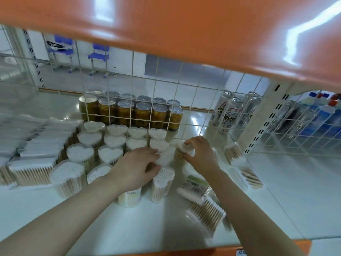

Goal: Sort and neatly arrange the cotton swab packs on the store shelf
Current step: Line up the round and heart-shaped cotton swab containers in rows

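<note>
Stretching across the whole lower view, the white shelf [295, 191] carries everything, with a wire grid back panel [166, 100] behind it and an orange shelf edge [184, 34] overhead. On the left lies a block of flat rectangular swab packs [36, 145], stacked in rows. Beside them, toward the middle, stand the heart-shaped swab tubs [110, 141] in tidy rows running back to the grid. Beyond the grid sit brown cans [129, 111] and, further right, tall pale cans [230, 113]. Loose rectangular swab packs [206, 211] lie tilted and scattered on the right front of the shelf, and another [233, 151] stands near the upright post. The left hand [136, 167] has its fingers curled around a heart-shaped tub [165, 157] at the right end of the rows, just behind another tub [163, 182]. The right hand [201, 154] pinches a small swab tub [182, 147] between thumb and fingertips, holding it tilted just right of the rows, close to the left hand.
</note>
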A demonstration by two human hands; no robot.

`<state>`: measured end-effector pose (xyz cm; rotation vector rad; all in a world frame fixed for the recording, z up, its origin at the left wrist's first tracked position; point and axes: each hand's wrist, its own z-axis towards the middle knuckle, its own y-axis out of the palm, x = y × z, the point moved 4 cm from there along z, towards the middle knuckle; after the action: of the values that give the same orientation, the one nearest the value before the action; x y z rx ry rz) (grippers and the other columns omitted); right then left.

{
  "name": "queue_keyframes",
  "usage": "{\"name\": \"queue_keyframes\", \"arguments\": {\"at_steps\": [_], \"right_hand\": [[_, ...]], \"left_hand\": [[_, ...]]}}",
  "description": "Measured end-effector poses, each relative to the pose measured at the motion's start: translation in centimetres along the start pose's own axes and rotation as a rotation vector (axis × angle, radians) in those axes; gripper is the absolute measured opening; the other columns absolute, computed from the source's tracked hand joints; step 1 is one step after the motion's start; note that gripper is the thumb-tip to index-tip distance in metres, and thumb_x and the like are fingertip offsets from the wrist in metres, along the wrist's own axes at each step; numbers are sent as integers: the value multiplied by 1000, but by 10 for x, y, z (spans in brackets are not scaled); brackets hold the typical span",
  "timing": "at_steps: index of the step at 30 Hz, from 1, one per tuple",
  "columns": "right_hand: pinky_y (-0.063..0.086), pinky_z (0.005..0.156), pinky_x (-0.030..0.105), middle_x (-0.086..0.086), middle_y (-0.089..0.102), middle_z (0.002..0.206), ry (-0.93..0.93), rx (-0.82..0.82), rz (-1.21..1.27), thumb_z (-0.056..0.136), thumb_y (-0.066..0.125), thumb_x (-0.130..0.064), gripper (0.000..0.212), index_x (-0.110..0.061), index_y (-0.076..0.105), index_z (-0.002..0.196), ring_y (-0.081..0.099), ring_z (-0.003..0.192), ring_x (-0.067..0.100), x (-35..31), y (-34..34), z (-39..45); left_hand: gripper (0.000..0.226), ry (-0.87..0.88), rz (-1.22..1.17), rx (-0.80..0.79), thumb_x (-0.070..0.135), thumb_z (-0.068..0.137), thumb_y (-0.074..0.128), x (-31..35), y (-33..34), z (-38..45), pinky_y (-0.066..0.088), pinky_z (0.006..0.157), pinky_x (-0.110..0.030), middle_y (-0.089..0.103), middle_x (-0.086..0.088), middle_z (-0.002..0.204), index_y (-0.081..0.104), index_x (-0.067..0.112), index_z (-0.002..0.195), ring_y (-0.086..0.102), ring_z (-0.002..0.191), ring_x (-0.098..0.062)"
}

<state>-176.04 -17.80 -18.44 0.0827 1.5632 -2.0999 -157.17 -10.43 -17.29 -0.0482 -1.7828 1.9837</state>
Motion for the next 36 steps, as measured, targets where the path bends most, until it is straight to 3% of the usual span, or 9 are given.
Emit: {"name": "queue_keyframes", "arguments": {"at_steps": [7, 17, 30, 33, 36], "right_hand": [[33, 84, 20, 4, 48, 119, -15, -48, -13, 87, 64, -25, 31, -9, 55, 113, 44, 110, 19, -7, 8, 19], [34, 89, 23, 8, 48, 121, -25, -61, -38, 88, 63, -25, 35, -9, 53, 117, 43, 112, 20, -14, 17, 36], [32, 83, 20, 5, 47, 122, -38, -42, -45, 88, 62, -28, 35, -11, 50, 117, 44, 111, 18, -16, 20, 40], [37, 88, 24, 5, 46, 125, -20, -41, -29, 87, 64, -26, 40, -14, 50, 122, 44, 115, 20, -11, 16, 36], [37, 94, 28, 7, 44, 130, 21, -40, -42, 87, 61, -18, 42, -14, 48, 126, 42, 120, 22, -1, 7, 28]], "left_hand": [[52, 7, 13, -30, 53, 94, 30, 0, 1, 0, 16, 109, -18, 27, 10, 151, 38, 28, 140, 24, 138, -6], [94, 22, 0, -28, 68, 64, 1, -1, 1, -1, 16, 109, -18, 28, 11, 151, 39, 28, 140, 25, 137, -6], [100, 6, -18, -30, 68, 59, -1, 0, 1, 1, 16, 110, -19, 31, 8, 149, 42, 25, 139, 27, 137, -9], [94, 18, -5, -29, 69, 64, 5, 3, -2, 2, 17, 109, -19, 37, 6, 147, 45, 24, 137, 30, 135, -10], [67, -7, -11, -8, 60, 83, 29, 4, -4, 4, 17, 109, -20, 38, 7, 146, 42, 25, 138, 30, 135, -10]]}}
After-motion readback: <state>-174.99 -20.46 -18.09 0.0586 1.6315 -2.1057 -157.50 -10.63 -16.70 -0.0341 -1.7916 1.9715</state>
